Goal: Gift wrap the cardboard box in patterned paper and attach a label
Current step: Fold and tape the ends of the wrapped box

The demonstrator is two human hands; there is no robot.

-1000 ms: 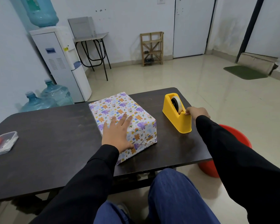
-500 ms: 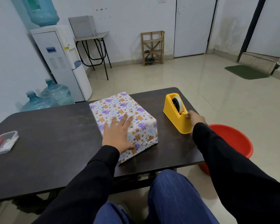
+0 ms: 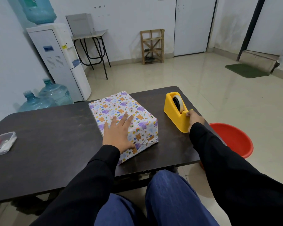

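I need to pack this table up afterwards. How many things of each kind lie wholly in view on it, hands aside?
Wrapped box: 1
Yellow tape dispenser: 1
Clear plastic container: 1
Total: 3

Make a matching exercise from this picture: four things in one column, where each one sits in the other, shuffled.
1. box wrapped in patterned paper
2. yellow plastic tape dispenser
3. clear plastic container
4. red plastic basin

A. on the floor, right of the dark table
B. at the table's left edge
C. under the flat left hand
D. right hand pinches its near end

Pairs: 1-C, 2-D, 3-B, 4-A.
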